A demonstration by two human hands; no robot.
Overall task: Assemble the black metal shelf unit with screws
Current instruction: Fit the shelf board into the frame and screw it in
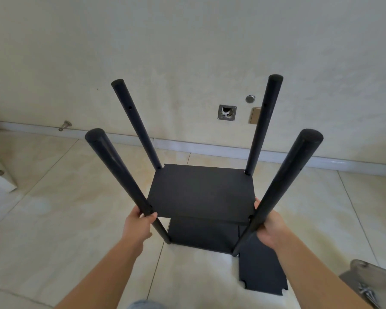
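Partly built shelf unit (201, 197), seen from above at the centre of the frame. We see four black poles rising from a lower board, with a second board (201, 190) seated partway up them. Our left hand (138, 226) curls its fingers round the near left pole (120, 175); our right hand (270, 230) wraps the near right pole (283, 186), thumb side towards the board's edge. Both hands grip just at the level of the second board, one on each side, equally near. The poles' long axes run up and towards us, splaying outward in this wide view, so any further board must come down over their capped tops. A loose black board (261, 270) with notched corners lies flat on the floor at lower right, nearer the right hand, touching or just beside the unit's foot. Whether screws already hold the second board we cannot tell. The floor (54, 219) is pale glossy tile; a cream wall (187, 52) with a skirting strip fills the upper frame.
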